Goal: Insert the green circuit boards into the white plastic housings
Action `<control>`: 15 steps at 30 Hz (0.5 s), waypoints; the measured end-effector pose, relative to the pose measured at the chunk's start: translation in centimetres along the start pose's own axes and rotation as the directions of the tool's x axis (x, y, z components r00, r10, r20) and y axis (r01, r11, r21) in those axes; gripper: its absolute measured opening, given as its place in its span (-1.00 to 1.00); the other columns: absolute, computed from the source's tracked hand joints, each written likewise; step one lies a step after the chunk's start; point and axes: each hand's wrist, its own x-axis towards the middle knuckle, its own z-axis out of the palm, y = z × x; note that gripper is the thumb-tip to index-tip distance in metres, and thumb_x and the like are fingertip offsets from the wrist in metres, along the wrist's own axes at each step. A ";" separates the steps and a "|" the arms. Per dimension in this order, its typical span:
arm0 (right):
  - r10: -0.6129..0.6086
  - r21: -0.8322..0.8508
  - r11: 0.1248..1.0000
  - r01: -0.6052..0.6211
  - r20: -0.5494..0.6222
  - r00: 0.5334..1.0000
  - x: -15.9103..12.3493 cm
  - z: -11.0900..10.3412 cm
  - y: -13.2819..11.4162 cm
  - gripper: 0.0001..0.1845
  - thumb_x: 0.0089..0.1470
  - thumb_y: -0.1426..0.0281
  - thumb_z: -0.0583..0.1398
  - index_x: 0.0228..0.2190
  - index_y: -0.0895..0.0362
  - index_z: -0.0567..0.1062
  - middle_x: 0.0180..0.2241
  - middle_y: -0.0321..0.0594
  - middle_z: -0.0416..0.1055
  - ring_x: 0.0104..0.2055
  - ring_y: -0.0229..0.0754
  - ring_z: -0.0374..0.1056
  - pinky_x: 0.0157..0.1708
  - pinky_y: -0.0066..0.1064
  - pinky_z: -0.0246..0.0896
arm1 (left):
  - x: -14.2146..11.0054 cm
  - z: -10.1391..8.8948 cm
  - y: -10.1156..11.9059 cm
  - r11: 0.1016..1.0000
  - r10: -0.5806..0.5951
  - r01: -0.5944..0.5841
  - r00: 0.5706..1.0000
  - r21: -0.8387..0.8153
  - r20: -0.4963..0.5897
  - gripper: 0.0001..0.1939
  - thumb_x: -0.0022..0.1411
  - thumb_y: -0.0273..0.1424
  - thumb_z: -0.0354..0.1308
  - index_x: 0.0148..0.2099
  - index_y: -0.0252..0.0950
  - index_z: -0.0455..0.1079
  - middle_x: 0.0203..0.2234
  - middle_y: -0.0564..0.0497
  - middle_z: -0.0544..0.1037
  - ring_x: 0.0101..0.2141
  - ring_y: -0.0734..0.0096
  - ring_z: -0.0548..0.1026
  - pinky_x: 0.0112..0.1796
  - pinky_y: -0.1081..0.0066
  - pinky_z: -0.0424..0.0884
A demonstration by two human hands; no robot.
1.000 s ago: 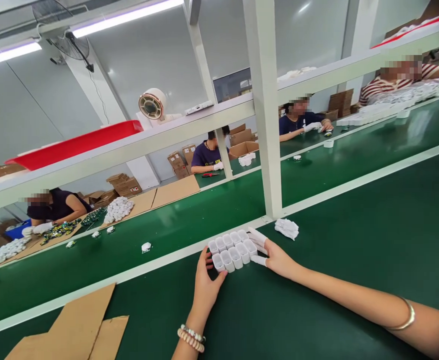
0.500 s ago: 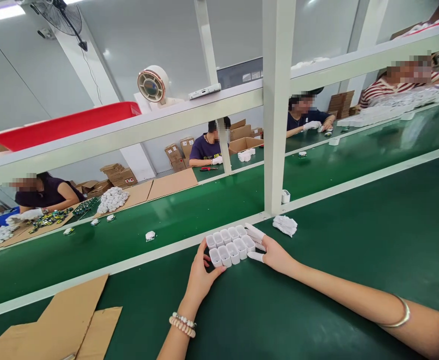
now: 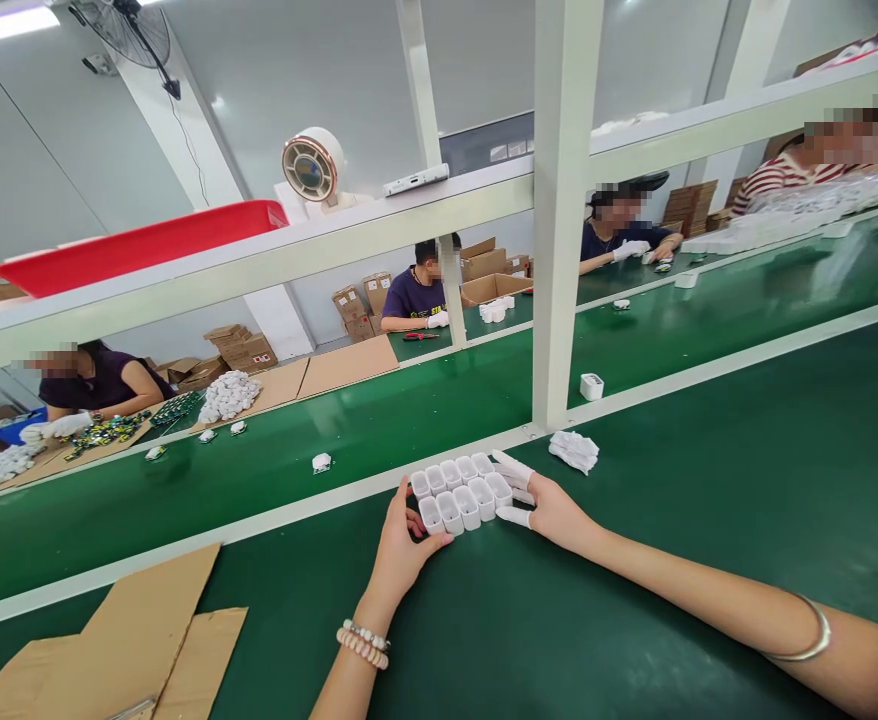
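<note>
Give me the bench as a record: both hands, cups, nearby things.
White cups: ten, two rows of five, openings upward
Left hand: bare, gripping the left end
Right hand: white finger covers, against the right end
White bundle: crumpled, beyond the right hand
Cardboard: lower left, on the green surface
Lone white part: just right of the post

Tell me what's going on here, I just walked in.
A person at the green worktop has two rows of small open white cups between both hands: the left grip is at one end, and the right grip, with white covers on its fingers, is at the other. A crumpled white bundle lies beyond the right grip, and cardboard lies off to the left. Across the way, several co-workers are at their own places.
</note>
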 end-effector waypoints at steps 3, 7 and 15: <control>-0.003 0.008 1.000 0.003 0.005 1.000 0.1 0.0 0.2 0.00 -0.13 0.23 0.40 0.27 0.04 0.12 0.22 -0.08 0.22 0.26 0.16 0.11 0.24 0.09 0.04 | 0.0 -0.1 0.3 1.000 0.005 -0.005 1.000 -0.019 -0.014 0.01 -0.09 -0.34 0.41 0.34 -0.20 -0.01 -0.15 -0.04 0.39 -0.38 0.45 0.34 -0.24 0.35 0.37; 0.026 -0.003 1.000 -0.026 -0.010 1.000 0.3 -0.3 0.8 -0.05 -0.20 0.22 0.43 0.21 0.03 0.26 0.17 -0.09 0.29 0.23 0.23 0.16 0.23 0.11 0.07 | -0.1 -0.2 1.2 0.999 0.022 -0.022 1.000 0.038 0.000 -0.11 -0.09 -0.33 0.40 0.27 -0.22 0.14 -0.15 -0.06 0.36 -0.38 0.43 0.35 -0.27 0.35 0.39; 0.025 0.006 1.000 -0.025 0.060 0.998 0.3 -0.4 0.3 -0.13 -0.15 0.20 0.41 0.19 0.06 0.30 0.16 -0.14 0.31 0.21 0.18 0.20 0.24 0.05 0.09 | -0.1 -0.3 1.0 0.998 -0.052 0.051 0.998 0.042 0.020 -0.04 -0.08 -0.29 0.40 0.32 -0.28 0.04 -0.42 0.09 0.37 -0.38 0.40 0.37 -0.26 0.36 0.35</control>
